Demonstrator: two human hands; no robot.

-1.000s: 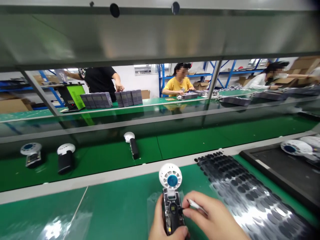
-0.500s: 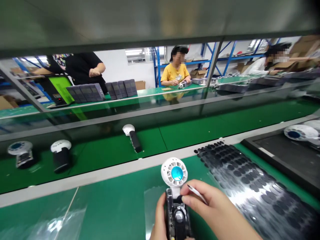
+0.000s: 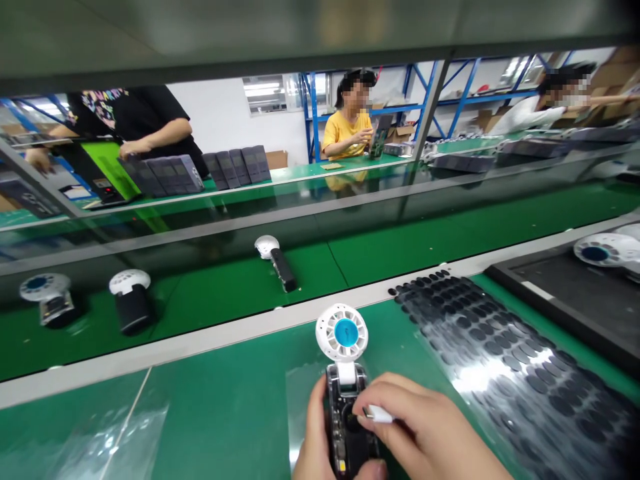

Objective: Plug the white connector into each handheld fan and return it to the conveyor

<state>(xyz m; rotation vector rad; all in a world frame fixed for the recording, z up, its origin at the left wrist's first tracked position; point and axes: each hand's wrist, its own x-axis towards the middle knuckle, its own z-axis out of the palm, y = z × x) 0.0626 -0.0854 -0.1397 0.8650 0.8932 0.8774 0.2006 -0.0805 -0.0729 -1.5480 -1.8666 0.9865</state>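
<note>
A small handheld fan [image 3: 343,373] with a white round head and blue centre lies in front of me on the green bench, its dark open body toward me. My left hand [image 3: 313,437] grips that body from the left side. My right hand [image 3: 425,433] pinches a thin white tool [image 3: 379,415] and presses its tip onto the middle of the fan body. The lower part of both hands is cut off by the frame edge.
A sheet of several black round pads [image 3: 500,353] lies to the right, and a black tray [image 3: 565,300] with another fan [image 3: 600,250] beyond it. Three fans [image 3: 280,260] ride the conveyor belt behind. Other people work at the far bench [image 3: 300,175].
My right hand has lowered onto the fan body, tool tip now against it. The fans on the belt have shifted slightly as my view moved.
</note>
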